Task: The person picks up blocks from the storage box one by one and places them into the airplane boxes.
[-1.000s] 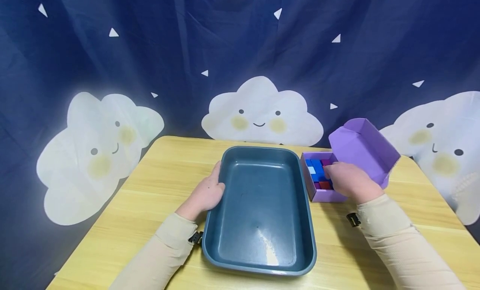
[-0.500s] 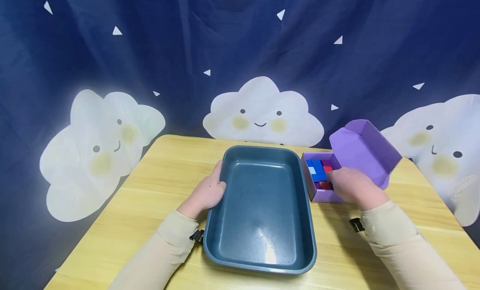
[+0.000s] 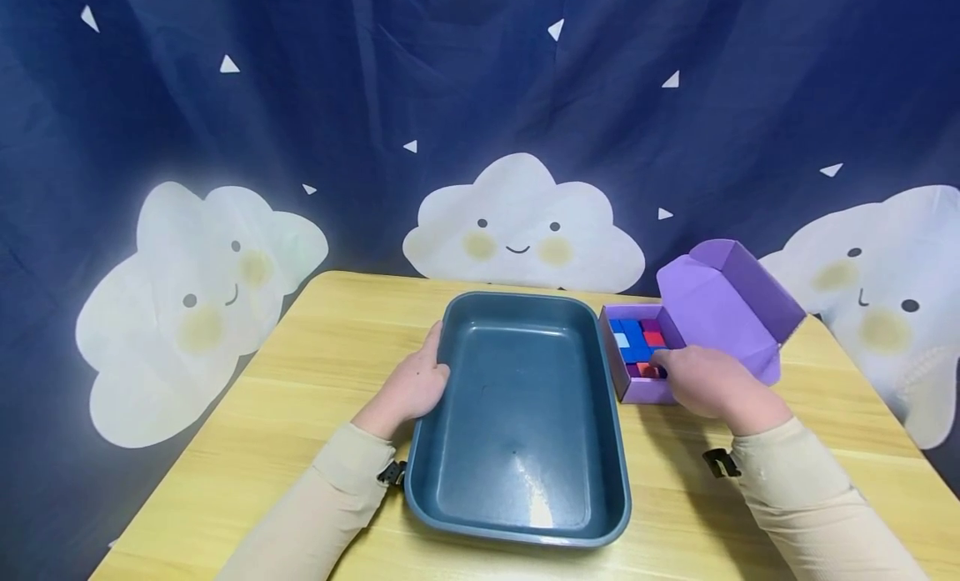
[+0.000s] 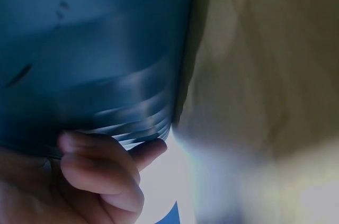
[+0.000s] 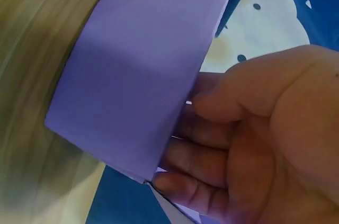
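Note:
My left hand grips the left side of a dark teal rectangular basin, its thumb at the rim. In the left wrist view, curled fingers sit beside the basin's outer wall. My right hand reaches over the front right of a small purple cardboard box. Its fingers go in among blue blocks, a red block and an orange block. The right wrist view shows fairly straight fingers passing behind the box wall, their tips mostly hidden.
The box's purple lid stands folded back to the right. Both containers rest side by side on a light wooden table. Behind hangs a navy curtain printed with smiling clouds.
My right hand has drawn slightly toward me inside the box, uncovering the red block and more of the blue blocks. My left hand and the basin have stayed in place.

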Action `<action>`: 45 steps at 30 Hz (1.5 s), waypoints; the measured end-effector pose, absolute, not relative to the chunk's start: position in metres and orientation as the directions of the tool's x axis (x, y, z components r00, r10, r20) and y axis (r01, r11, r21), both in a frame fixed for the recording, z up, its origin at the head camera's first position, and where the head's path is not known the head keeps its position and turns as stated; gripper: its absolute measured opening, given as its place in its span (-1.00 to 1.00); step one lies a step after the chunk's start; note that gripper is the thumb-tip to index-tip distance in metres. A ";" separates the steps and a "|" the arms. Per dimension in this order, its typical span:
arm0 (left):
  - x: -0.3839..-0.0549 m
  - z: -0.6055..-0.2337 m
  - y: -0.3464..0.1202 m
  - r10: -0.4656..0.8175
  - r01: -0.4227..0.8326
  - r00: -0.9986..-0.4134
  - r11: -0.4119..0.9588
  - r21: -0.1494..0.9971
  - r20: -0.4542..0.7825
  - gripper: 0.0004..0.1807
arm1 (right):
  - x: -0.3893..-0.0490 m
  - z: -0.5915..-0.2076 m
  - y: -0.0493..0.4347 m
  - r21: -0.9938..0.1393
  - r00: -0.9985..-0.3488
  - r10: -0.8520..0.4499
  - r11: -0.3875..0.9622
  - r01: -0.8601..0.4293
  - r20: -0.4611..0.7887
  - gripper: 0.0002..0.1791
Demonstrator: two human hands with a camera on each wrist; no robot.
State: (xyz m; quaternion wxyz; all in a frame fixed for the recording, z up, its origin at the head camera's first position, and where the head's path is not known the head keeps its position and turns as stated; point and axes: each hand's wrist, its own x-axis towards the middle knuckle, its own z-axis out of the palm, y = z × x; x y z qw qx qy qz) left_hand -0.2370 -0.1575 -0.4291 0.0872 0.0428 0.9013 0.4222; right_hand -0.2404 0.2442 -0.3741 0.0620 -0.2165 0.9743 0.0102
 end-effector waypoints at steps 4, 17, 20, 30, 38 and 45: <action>-0.237 -0.429 -0.157 0.147 0.002 -0.982 0.645 0.764 -0.121 -0.21 | -0.241 -0.374 0.248 -0.092 -0.903 -0.416 0.908 -0.408 -0.107 -0.76; -0.243 -0.433 -0.159 0.133 0.035 -0.988 0.667 0.744 -0.073 -0.22 | -0.239 -0.377 0.241 0.014 -0.921 -0.361 0.930 -0.367 -0.147 -0.83; -0.244 -0.433 -0.159 0.142 0.041 -0.987 0.665 0.745 -0.072 -0.22 | -0.234 -0.379 0.237 0.045 -0.917 -0.361 0.927 -0.374 -0.169 -0.83; -0.247 -0.434 -0.156 0.156 0.058 -0.986 0.672 0.738 -0.064 -0.23 | -0.228 -0.381 0.241 -0.007 -0.923 -0.360 0.932 -0.362 -0.137 -0.64; -0.258 -0.435 -0.156 0.155 0.083 -0.987 0.686 0.723 -0.033 -0.25 | -0.238 -0.364 0.241 -0.131 -0.925 -0.373 0.916 -0.380 0.076 -0.47; -0.265 -0.438 -0.167 0.162 0.087 -0.986 0.703 0.706 -0.040 -0.24 | -0.227 -0.375 0.212 -0.127 -0.873 -0.416 0.881 -0.457 0.253 -0.40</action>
